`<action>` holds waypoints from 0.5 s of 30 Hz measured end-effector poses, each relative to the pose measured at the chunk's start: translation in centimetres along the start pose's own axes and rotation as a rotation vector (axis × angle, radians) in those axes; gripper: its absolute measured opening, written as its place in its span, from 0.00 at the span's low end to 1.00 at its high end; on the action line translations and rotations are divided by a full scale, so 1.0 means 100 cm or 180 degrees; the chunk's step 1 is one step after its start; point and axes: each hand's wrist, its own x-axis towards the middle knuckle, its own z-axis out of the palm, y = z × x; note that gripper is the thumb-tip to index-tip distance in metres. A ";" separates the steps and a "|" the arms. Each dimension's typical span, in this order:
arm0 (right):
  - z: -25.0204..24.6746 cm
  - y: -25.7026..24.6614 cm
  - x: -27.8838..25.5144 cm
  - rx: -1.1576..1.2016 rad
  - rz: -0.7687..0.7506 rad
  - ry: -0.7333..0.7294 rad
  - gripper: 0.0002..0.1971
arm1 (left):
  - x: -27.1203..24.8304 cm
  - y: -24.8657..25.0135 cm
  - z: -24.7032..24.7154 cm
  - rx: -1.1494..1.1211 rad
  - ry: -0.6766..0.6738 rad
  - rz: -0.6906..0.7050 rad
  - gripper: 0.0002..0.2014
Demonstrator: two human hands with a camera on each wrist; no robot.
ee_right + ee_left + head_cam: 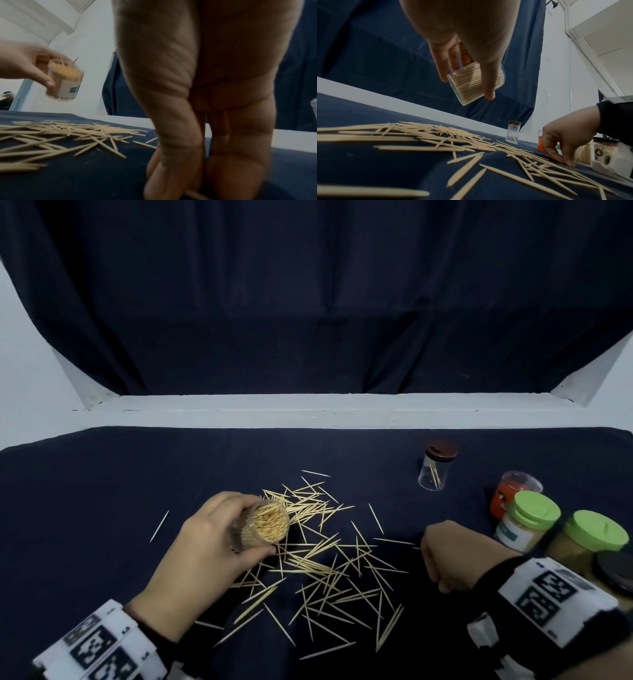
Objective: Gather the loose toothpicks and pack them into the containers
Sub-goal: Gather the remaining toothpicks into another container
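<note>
Now | left hand (219,546) grips container (265,527) (full) | right hand (448,556) pinches toothpick (197,195)

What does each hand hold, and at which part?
The left hand grips the open toothpick container round its side wall. The right hand seems to pinch a toothpick on the cloth.

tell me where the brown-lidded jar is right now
In the head view the brown-lidded jar stands far right on the dark cloth, behind the orange jar.
</note>
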 end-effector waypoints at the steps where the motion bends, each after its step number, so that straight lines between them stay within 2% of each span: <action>1: 0.000 -0.002 -0.001 -0.0085 -0.0040 -0.0032 0.07 | 0.000 0.000 0.000 0.0010 0.0013 -0.0023 0.28; 4: 0.002 -0.015 -0.002 -0.0246 -0.0434 0.0091 0.03 | 0.001 0.001 0.002 -0.0005 0.0018 -0.0029 0.28; 7: 0.008 -0.037 0.003 -0.0114 -0.0951 0.0240 0.06 | 0.002 0.002 0.004 -0.0029 -0.0022 -0.0001 0.28; 10: 0.007 -0.049 0.002 -0.0037 -0.1314 0.0347 0.18 | 0.001 0.001 0.004 -0.0010 -0.0029 0.0006 0.28; 12: 0.007 -0.046 -0.002 -0.0418 -0.1307 0.0247 0.28 | 0.001 0.000 0.003 -0.0006 -0.0016 -0.0001 0.28; 15: 0.012 -0.041 0.000 -0.0641 -0.1400 0.0044 0.34 | 0.001 0.000 0.003 -0.0034 -0.0003 -0.0006 0.28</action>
